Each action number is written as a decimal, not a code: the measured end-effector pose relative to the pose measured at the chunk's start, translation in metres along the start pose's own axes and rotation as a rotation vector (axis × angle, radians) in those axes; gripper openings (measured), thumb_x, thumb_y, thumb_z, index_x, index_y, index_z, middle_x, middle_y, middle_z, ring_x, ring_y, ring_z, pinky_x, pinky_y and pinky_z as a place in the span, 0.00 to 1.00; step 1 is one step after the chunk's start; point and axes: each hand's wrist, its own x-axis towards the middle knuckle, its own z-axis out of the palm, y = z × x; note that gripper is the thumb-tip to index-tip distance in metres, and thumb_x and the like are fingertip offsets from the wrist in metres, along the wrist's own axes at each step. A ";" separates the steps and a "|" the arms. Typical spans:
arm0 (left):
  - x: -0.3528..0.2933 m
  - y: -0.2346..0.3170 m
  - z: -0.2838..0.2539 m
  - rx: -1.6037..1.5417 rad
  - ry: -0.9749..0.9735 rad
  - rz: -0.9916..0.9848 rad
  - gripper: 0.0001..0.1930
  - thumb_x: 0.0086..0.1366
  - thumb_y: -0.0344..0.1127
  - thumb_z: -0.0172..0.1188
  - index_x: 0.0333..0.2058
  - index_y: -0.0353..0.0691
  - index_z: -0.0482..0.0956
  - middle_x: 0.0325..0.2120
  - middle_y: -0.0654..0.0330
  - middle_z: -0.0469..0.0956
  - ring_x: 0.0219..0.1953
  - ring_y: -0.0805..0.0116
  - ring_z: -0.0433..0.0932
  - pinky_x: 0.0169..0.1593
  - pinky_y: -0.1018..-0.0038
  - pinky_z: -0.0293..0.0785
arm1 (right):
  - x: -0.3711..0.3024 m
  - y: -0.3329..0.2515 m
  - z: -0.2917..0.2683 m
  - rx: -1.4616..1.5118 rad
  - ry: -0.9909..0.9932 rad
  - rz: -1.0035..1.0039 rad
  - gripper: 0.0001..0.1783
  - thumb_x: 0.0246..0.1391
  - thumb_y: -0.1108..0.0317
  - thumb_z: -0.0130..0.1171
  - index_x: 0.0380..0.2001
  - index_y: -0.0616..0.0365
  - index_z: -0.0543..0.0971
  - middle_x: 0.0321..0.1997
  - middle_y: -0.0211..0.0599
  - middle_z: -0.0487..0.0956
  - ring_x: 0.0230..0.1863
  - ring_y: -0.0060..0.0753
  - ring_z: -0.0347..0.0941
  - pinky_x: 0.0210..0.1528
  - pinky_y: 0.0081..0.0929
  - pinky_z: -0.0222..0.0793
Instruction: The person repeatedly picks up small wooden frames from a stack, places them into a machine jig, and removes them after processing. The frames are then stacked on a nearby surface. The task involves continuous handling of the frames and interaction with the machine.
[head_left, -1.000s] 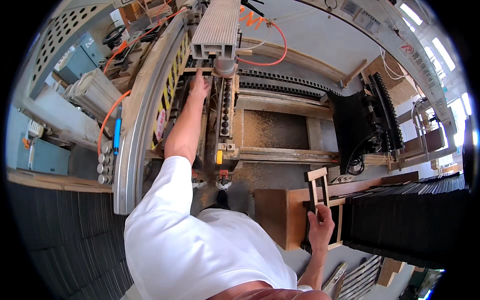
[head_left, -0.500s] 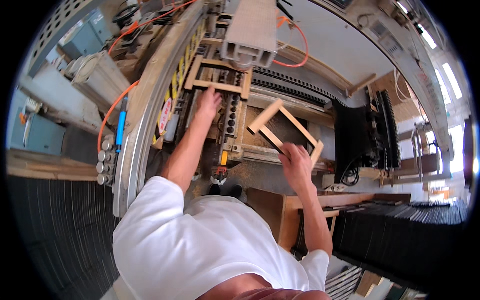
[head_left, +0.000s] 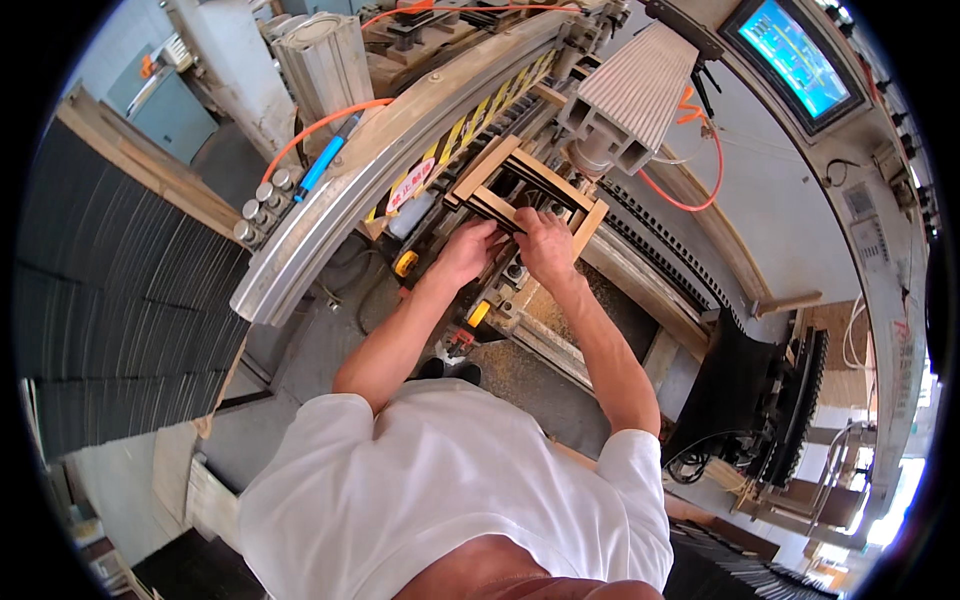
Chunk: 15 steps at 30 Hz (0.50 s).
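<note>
sign: oval white-red label [head_left: 411,187] on curved machine rail [head_left: 330,215] | my hands: left hand [head_left: 466,250] and right hand [head_left: 545,243] both grip wooden frame [head_left: 525,190] | earlier: only right held it.

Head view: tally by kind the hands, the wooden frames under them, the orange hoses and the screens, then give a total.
Hands: 2, the left hand and the right hand, both on the frame.
Wooden frames: 1, the wooden frame on the machine; any beneath it cannot be told apart.
Orange hoses: 2, an orange hose at left and another orange hose at right.
Screens: 1, the screen.
Total: 6
</note>
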 end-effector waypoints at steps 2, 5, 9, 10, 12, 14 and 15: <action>-0.001 -0.007 -0.007 0.011 0.088 0.032 0.11 0.65 0.35 0.51 0.45 0.40 0.71 0.39 0.61 0.75 0.43 0.66 0.74 0.50 0.68 0.68 | 0.001 0.002 0.002 0.014 0.033 -0.024 0.15 0.41 0.72 0.61 0.35 0.55 0.72 0.33 0.41 0.78 0.38 0.47 0.72 0.42 0.41 0.66; -0.021 -0.013 -0.014 0.122 0.259 0.058 0.14 0.66 0.37 0.51 0.48 0.37 0.69 0.44 0.55 0.74 0.48 0.64 0.72 0.54 0.67 0.67 | 0.014 0.013 0.006 0.023 0.082 -0.033 0.16 0.41 0.73 0.61 0.37 0.57 0.72 0.31 0.46 0.78 0.37 0.51 0.73 0.42 0.44 0.67; -0.102 0.000 -0.027 0.109 0.252 0.097 0.19 0.66 0.36 0.51 0.54 0.35 0.65 0.49 0.53 0.71 0.54 0.61 0.69 0.59 0.65 0.64 | 0.046 0.026 0.025 0.046 0.131 -0.016 0.15 0.39 0.74 0.58 0.35 0.57 0.72 0.30 0.46 0.77 0.38 0.50 0.72 0.41 0.43 0.64; -0.127 0.004 -0.028 0.131 0.249 0.108 0.21 0.66 0.36 0.51 0.55 0.34 0.64 0.51 0.52 0.70 0.55 0.60 0.68 0.60 0.64 0.63 | 0.052 0.031 0.033 0.024 0.128 -0.019 0.15 0.39 0.74 0.58 0.35 0.57 0.72 0.31 0.46 0.77 0.38 0.50 0.72 0.41 0.43 0.64; -0.168 0.011 -0.035 0.166 0.280 0.081 0.21 0.66 0.36 0.51 0.55 0.35 0.65 0.49 0.53 0.71 0.55 0.60 0.69 0.59 0.63 0.63 | 0.062 0.044 0.045 -0.032 0.131 -0.017 0.15 0.39 0.74 0.58 0.35 0.56 0.72 0.31 0.46 0.77 0.38 0.49 0.72 0.41 0.42 0.64; -0.210 0.020 -0.035 0.150 0.317 0.076 0.17 0.67 0.36 0.50 0.52 0.37 0.67 0.48 0.56 0.72 0.53 0.64 0.70 0.56 0.65 0.66 | 0.071 0.046 0.049 -0.099 0.087 0.002 0.15 0.39 0.74 0.59 0.35 0.54 0.72 0.32 0.46 0.78 0.41 0.50 0.72 0.44 0.42 0.63; -0.229 0.023 -0.040 0.147 0.309 0.080 0.17 0.67 0.36 0.50 0.52 0.36 0.67 0.47 0.56 0.72 0.53 0.62 0.70 0.57 0.64 0.65 | 0.074 0.041 0.047 -0.124 0.046 0.011 0.16 0.39 0.74 0.59 0.36 0.53 0.72 0.32 0.47 0.78 0.43 0.51 0.72 0.45 0.42 0.63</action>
